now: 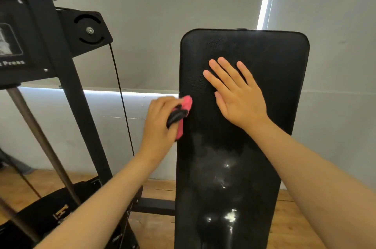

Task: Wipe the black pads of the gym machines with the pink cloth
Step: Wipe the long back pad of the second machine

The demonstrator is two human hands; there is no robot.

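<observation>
A long black back pad stands upright in front of me, with shiny wet patches on its lower half. My left hand grips the pink cloth and presses it against the pad's left edge at mid-height. A small black object sits between that hand's fingers over the cloth. My right hand lies flat on the upper middle of the pad, fingers spread and pointing up-left, holding nothing.
A black machine frame with a pulley housing, a thin cable and a steel guide rod stands to the left. Behind hang grey blinds. Wooden floor lies below, with a black base bar.
</observation>
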